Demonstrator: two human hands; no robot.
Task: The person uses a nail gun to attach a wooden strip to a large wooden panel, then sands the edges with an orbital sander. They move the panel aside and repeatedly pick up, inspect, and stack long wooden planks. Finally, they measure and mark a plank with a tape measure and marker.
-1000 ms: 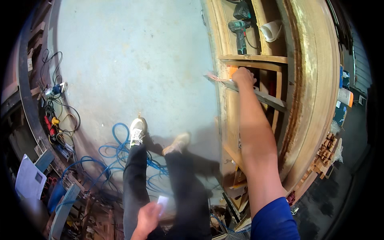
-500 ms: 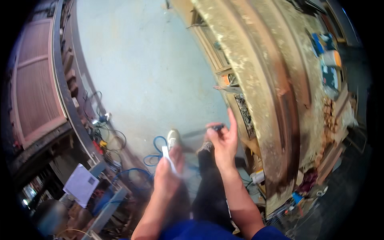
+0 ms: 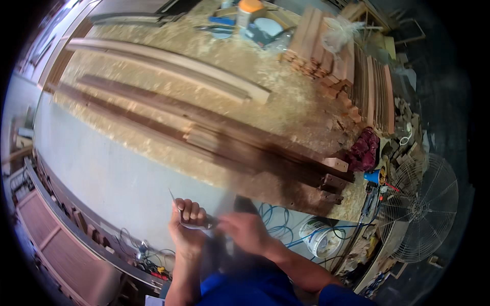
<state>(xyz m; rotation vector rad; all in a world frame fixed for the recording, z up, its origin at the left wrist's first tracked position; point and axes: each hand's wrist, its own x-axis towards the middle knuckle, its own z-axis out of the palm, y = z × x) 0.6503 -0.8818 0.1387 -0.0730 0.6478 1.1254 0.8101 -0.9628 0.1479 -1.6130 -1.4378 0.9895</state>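
Note:
My left hand is closed, with its fingers curled round a thin, pale metallic strip. A narrow pointed end of the strip sticks up beyond the thumb side. My right hand is just to the right, its fingers reaching toward the strip's other end. Motion smears those fingers, so I cannot tell whether they touch or hold anything. Both hands are in front of my body, short of the near edge of a dust-covered workbench. Long brown wooden beams lie across the bench beyond them.
Stacked wood strips and a dark red cloth are at the right. A wire-caged fan stands past the bench end. Below are a white bucket and looped blue hose. A wooden panel lies lower left.
My view has swung right, toward the workbench. My hands, apart before, are now close together. The small dark thing in my right hand can no longer be made out.

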